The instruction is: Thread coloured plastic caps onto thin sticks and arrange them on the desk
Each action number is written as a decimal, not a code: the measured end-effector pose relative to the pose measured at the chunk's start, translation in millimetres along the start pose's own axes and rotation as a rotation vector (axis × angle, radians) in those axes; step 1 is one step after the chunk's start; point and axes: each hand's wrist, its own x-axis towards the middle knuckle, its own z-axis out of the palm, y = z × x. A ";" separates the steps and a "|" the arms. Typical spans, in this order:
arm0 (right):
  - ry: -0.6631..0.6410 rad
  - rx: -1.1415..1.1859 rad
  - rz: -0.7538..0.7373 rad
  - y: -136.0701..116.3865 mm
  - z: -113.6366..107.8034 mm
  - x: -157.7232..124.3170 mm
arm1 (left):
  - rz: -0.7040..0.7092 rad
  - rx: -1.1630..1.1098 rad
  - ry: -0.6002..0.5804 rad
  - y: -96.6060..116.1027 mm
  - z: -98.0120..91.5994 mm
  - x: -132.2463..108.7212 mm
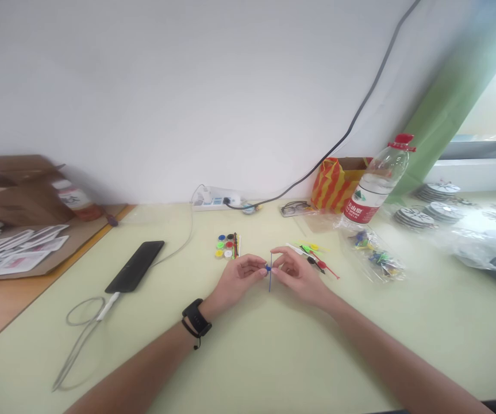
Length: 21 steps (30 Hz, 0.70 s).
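Pinching a small blue knob (pixel 268 268) between thumb and fingertips of the left hand (pixel 239 280), at the centre of the dial. Meeting at the same spot with the right hand (pixel 302 277) from three o'clock, forefinger tip by the twelve o'clock end of a thin blue stick (pixel 270 284), thumb beside the knob; cannot tell whether pinching or only steadying. Cannot tell either whether joined, stick and knob. Wearing a black watch (pixel 196 318) on the left wrist.

Close by at ten o'clock, set in rows: coloured discs (pixel 225 245), then a strip of upright sticks (pixel 236 245). Just past the right hand, between two and three: loose coloured pieces (pixel 319 261), lying crosswise and crowding that side. Farther along, near three: clear packets (pixel 375 256) of small coloured parts.

At two o'clock, a large bottle (pixel 370 190), blocking part of a striped bag (pixel 331 184) at one. At eleven, against the wall, a power strip (pixel 217 199), with a black cord (pixel 331 150) sweeping off toward one. Well apart at nine, a black phone (pixel 135 265), trailing a looped cable (pixel 73 351) toward eight. Beyond, between nine and ten, a cardboard box (pixel 19 195) and white cards (pixel 27 253).
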 end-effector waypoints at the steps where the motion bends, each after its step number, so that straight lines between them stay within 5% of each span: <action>1: 0.012 -0.029 -0.021 -0.2 0.0 -1.1 | 0.000 0.001 -0.003 0.4 0.1 -0.3; 5: 0.075 -0.091 -0.062 -0.7 -0.9 -4.0 | 0.000 -0.006 -0.003 2.2 0.9 -0.7; 10: -0.046 -0.063 0.080 -1.2 -6.9 0.1 | -0.014 -0.006 0.027 2.6 1.7 0.0; 15: 0.040 -0.102 0.029 -3.9 -11.1 4.5 | -0.018 0.005 0.035 2.1 1.4 0.3; 21: -0.270 -0.271 0.021 -7.3 -18.0 0.6 | -0.012 -0.018 0.074 2.7 0.2 1.1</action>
